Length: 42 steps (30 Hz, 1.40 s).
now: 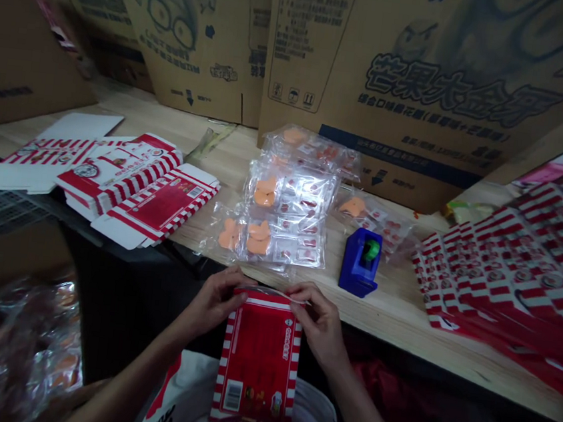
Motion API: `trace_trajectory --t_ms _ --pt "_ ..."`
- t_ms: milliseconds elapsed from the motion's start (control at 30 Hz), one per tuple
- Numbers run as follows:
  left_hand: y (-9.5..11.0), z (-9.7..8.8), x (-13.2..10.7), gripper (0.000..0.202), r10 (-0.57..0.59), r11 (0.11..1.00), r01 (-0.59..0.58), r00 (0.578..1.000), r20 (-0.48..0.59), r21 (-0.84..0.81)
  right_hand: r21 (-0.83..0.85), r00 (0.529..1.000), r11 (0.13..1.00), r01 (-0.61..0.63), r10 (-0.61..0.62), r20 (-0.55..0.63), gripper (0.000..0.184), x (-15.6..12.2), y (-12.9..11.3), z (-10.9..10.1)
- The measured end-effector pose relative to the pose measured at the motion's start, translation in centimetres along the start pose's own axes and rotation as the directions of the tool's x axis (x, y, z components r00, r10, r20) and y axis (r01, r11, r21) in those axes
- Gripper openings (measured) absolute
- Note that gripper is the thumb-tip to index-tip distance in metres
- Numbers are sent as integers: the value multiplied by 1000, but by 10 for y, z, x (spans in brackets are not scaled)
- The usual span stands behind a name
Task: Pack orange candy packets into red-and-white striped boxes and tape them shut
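A red and white striped carton stands upright in my lap, its barcode side facing me. My left hand grips its top left corner with fingers curled. My right hand pinches the top right edge, where a thin strip of clear tape seems to run across the flap. A blue tape dispenser with a green core sits on the wooden table just beyond my right hand. Clear packets with orange pieces lie stacked straight ahead of the carton.
Flat striped cartons are piled at the left and fanned out at the right. Large printed cardboard boxes wall off the back of the table. A crinkled plastic bag sits low at my left.
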State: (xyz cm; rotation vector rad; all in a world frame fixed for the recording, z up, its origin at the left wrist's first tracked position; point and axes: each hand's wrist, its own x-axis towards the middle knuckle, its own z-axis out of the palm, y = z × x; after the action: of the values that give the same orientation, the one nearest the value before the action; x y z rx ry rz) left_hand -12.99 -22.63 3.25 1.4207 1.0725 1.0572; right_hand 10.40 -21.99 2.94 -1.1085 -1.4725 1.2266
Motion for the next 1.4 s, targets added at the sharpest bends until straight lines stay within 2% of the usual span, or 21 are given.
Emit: trace_trajectory --t_ms 100,200,300,400,500,567,667,767,867,1000,1167,1267,1400 --pt "7 -5 -1 18 18 997 -22 999 50 78 23 998 999 -39 38 48 20 2 -2 -2" --pt "11 -3 0 23 -37 997 36 999 14 65 -1 995 997 -81 81 58 18 4 -1 -2" --pt "13 -4 4 13 -59 991 61 998 -20 117 -85 992 992 -95 101 71 11 9 -5 -2" --pt "16 -10 12 16 -163 986 162 986 20 22 -157 989 983 -98 114 99 10 18 -13 -5" --pt "19 -17 21 21 -293 943 309 947 134 -123 -174 984 980 -100 124 130 15 27 -22 -6" --pt "21 -20 26 22 -316 932 338 934 165 -129 -163 980 981 -107 131 150 16 32 -26 -6" --pt "26 -23 31 21 -242 969 248 953 184 -7 -174 978 982 -68 100 182 18 34 -27 -7" --pt "31 -24 29 23 -96 985 54 963 253 167 -215 980 976 44 -1 199 20 29 -27 -9" --pt "28 -22 22 20 14 972 -82 956 293 218 -226 974 960 167 -126 187 7 20 -22 -12" --pt "7 -11 6 17 73 983 -91 990 120 156 -222 971 946 236 -224 79 4 7 -11 -7" --pt "-16 5 -5 13 35 998 -37 998 -48 -42 -219 978 954 207 -203 42 7 0 6 7" --pt "-18 9 -8 14 -11 996 -1 992 -127 -93 -186 980 962 198 -194 40 6 1 11 13" --pt "-11 16 -9 13 -117 980 81 974 -194 -183 -171 981 966 192 -187 40 6 4 7 15"
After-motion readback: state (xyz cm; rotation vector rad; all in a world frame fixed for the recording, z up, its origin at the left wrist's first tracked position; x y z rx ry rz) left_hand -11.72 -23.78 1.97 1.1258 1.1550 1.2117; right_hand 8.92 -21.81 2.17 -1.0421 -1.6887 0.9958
